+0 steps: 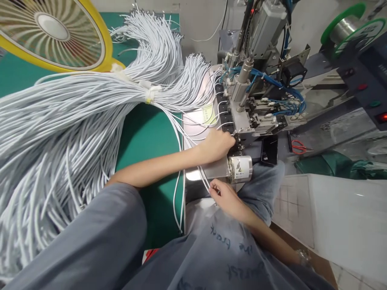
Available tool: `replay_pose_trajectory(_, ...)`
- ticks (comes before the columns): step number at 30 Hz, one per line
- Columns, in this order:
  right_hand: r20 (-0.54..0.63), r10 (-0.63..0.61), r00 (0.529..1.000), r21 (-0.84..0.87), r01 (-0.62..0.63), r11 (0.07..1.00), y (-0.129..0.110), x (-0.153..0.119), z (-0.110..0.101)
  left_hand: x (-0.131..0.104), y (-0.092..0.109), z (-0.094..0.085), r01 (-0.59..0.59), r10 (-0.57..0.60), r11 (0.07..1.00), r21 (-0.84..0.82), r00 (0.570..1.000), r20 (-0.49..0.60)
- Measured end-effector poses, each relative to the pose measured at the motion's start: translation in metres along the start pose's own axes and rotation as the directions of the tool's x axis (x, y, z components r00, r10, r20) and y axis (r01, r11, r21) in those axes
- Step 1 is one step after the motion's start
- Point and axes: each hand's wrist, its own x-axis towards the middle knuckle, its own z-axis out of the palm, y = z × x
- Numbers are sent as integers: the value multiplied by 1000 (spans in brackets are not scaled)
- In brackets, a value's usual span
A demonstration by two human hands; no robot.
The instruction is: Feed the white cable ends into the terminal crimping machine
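Note:
My left hand (218, 144) is closed at the near end of a row of black clamps (224, 110) on the machine. Its fingertips are turned away, so what they pinch is hidden. Lower down, my right hand (226, 197) has thumb and fingers pressed together on the white cables (204, 178), which run down past my left forearm. Several more white cables curve into the clamps from a large tied bundle of cables (90, 92) on the left. Close to both hands lies a can-shaped container with a white label (242, 167).
Above the clamps stands the machine's metal head (243, 86) with blue air tubes. A yellow fan (107, 44) is at upper left, on a green mat (148, 149). To the right are a phone (269, 150), red-handled cutters (298, 147) and a wire spool (346, 30).

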Motion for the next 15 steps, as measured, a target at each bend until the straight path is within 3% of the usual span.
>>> replay_pose_trajectory(4,-175,-64,982,-140,39,989,-3,-10,-26,-9,18,-7,-247,230,939,-239,968,-96)
replay_pose_trajectory(6,-322,-98,942,-122,61,991,-4,-9,-46,-12,22,-8,-342,303,865,-368,939,-162)
replay_pose_trajectory(9,-552,-91,829,37,133,990,-5,-1,-76,-11,19,-3,-331,278,786,-522,944,-179)
replay_pose_trajectory(11,-634,-27,773,212,208,955,-7,7,-91,-7,14,0,-302,233,758,-578,953,-193)
replay_pose_trajectory(13,-658,43,751,381,283,880,-10,16,-99,-2,8,2,-320,201,727,-608,945,-257)
replay_pose_trajectory(15,-644,75,761,512,357,781,-12,23,-100,1,5,1,-348,167,697,-627,929,-329)
